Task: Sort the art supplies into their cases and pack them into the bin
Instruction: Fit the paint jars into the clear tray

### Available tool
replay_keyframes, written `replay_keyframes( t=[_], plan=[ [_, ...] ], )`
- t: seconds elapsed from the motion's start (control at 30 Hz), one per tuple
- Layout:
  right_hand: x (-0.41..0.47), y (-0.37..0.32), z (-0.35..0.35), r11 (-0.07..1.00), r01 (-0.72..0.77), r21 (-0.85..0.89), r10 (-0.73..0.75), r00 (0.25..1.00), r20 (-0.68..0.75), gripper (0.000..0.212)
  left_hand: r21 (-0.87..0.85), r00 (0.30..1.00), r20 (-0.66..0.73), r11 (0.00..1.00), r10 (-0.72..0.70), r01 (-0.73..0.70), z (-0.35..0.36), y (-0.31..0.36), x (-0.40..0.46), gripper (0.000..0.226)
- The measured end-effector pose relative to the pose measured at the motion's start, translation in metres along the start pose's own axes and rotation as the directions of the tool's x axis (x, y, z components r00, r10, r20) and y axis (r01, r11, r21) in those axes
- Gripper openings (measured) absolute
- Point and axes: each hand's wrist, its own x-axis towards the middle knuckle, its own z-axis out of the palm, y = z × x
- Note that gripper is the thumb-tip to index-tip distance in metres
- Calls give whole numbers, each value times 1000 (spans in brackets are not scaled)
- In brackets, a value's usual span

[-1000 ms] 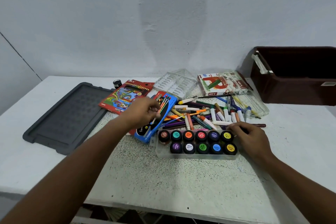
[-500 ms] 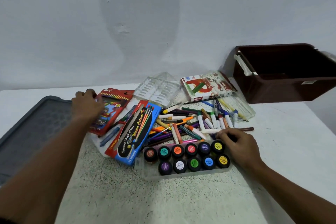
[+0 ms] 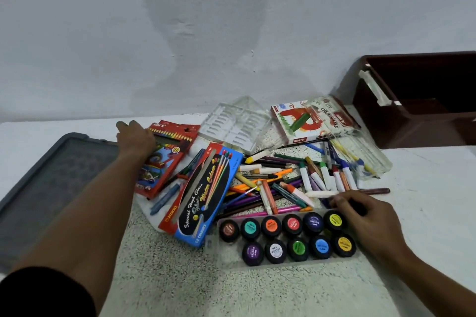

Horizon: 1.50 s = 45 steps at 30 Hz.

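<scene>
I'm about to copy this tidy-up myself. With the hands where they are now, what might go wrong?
1. The left hand rests on the red coloured-pencil box, which overlaps other supplies; pulling it may drag the blue watercolour box along.
2. The right hand works beside the clear tray of black paint pots; a nudge could shift it.
3. Loose crayons may roll away.

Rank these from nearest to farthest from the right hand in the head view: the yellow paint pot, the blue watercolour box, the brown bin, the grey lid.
From the right hand:
1. Yellow paint pot, touching its fingers.
2. Blue watercolour box, left of centre.
3. Brown bin, back right; close to the box's distance, hard to call.
4. Grey lid, far left.
</scene>
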Motion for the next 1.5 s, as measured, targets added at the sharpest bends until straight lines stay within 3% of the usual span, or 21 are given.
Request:
replay_keyframes(
  t=[0.17,0.37,0.63,0.8,0.87,1.0,1.23,1.4,1.5],
  plan=[
    [0,-1,-2,999,25,-26,-25,1000,5,16,-43,997,-41,997,-58,57,0,2,4,32],
    [4,3,0,996,52,-78,-51,999,15,15,-25,992,-129,1000,8,-12,5,-6,13,26],
    [5,9,0,994,57,-93,-57,998,7,15,-142,904,-325,931,277,-337,-3,15,-8,25],
    [4,7,-1,994,62,-90,-61,998,17,14,-241,922,-237,901,306,-361,-3,39,-37,55],
    [4,6,-2,994,65,-93,-63,998,21,14,-254,924,-202,893,326,-371,-2,44,-51,54],
    [3,5,-2,993,66,-96,-64,998,19,15,-297,895,-212,846,393,-442,-5,46,-80,30],
    [0,4,-3,995,90,-50,-89,996,23,16,-408,868,-198,767,455,-495,-22,44,-129,25],
    [-3,5,-6,992,126,-3,-126,990,62,16,-540,836,-130,669,533,-511,-29,43,-173,39],
    [-7,8,-7,988,144,55,-148,987,64,15,-509,808,-55,680,587,-528,-27,36,-188,51]
  ],
)
